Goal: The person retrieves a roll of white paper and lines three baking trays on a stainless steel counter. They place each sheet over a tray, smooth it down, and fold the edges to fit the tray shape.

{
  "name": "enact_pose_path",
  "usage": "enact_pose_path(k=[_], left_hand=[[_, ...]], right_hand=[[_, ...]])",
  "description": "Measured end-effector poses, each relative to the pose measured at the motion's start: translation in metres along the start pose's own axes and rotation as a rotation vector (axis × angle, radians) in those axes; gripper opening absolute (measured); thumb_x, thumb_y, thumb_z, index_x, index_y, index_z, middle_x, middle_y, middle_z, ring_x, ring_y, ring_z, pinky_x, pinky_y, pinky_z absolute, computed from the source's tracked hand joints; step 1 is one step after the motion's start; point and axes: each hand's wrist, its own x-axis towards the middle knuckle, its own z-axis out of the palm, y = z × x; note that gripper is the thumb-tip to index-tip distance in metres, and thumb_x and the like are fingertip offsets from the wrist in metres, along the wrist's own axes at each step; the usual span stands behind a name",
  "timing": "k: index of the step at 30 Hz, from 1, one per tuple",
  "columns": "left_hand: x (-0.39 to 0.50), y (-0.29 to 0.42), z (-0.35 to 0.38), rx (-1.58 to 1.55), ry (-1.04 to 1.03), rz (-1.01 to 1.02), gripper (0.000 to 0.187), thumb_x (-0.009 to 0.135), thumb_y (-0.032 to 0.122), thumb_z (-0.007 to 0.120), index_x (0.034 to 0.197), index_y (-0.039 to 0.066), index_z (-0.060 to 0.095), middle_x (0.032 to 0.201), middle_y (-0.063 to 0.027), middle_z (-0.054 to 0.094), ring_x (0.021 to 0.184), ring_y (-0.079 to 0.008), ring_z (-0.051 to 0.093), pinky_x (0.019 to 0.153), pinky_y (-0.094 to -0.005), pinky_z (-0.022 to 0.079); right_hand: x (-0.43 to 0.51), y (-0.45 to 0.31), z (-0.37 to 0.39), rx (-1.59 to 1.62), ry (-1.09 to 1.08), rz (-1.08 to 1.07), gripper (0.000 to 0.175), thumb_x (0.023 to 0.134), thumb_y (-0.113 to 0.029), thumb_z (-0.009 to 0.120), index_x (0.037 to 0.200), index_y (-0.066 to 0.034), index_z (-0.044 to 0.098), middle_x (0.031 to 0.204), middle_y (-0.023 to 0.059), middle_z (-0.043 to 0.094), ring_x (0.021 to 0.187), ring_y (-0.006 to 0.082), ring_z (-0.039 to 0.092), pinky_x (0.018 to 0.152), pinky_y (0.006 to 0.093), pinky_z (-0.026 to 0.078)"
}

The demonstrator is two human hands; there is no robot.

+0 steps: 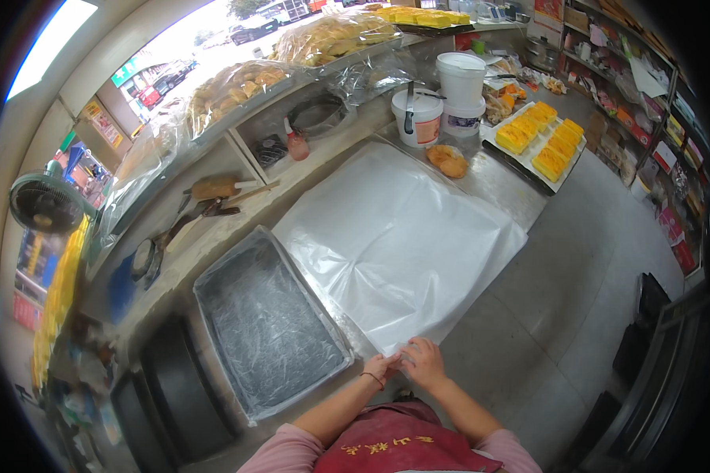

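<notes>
A large sheet of translucent plastic film (402, 236) lies wrinkled over the metal worktop in front of me. Its near corner is pinched between the fingers of my left hand (380, 368), which wears a thin bracelet at the wrist. My right hand (424, 362) touches the same corner from the right, its fingers bent close to those of the left. Whether the right fingers grip the film cannot be made out. Left of the sheet sits a dark baking tray (272, 325) covered with clear plastic film.
Black trays (180, 384) stand at the lower left. Beyond the sheet are a white bucket (417, 121) with a knife on it, a piece of bread (447, 161) and a tray of yellow cakes (538, 142). Bagged pastries (236, 88) line the shelf above. Tiled floor (509, 319) lies right.
</notes>
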Motion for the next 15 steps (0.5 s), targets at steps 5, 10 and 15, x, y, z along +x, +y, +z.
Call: enact_pose_path(k=[5,10,15], left_hand=[[0.001,0.001,-0.002,0.044,-0.010,0.024,0.026,0.077,0.016,0.076,0.094,0.004,0.060,0.084,-0.0054,0.064,0.071,-0.0162,0.062,0.063,-0.0285,0.051],[0.001,0.002,-0.001,0.092,-0.062,0.028,0.024,0.080,0.021,0.075,0.093,0.005,0.063,0.083,-0.0029,0.064,0.076,-0.0142,0.062,0.066,-0.0285,0.049],[0.005,-0.002,-0.002,0.047,-0.014,0.060,0.022,0.080,0.024,0.074,0.087,0.008,0.061,0.081,0.0007,0.062,0.071,-0.0111,0.057,0.066,-0.0272,0.047]], right_hand=[[0.006,-0.001,-0.007,0.063,-0.011,-0.072,0.033,0.066,-0.025,0.074,0.095,-0.0120,0.065,0.107,0.0074,0.057,0.102,0.0288,0.054,0.082,0.0421,0.044],[0.010,-0.006,-0.008,0.019,-0.029,-0.032,0.021,0.068,-0.018,0.071,0.086,-0.0090,0.064,0.101,0.0079,0.057,0.094,0.0287,0.055,0.076,0.0414,0.045],[0.014,0.006,0.005,0.089,-0.015,0.001,0.017,0.066,-0.013,0.072,0.079,-0.0077,0.064,0.092,0.0082,0.056,0.090,0.0277,0.054,0.077,0.0387,0.045]])
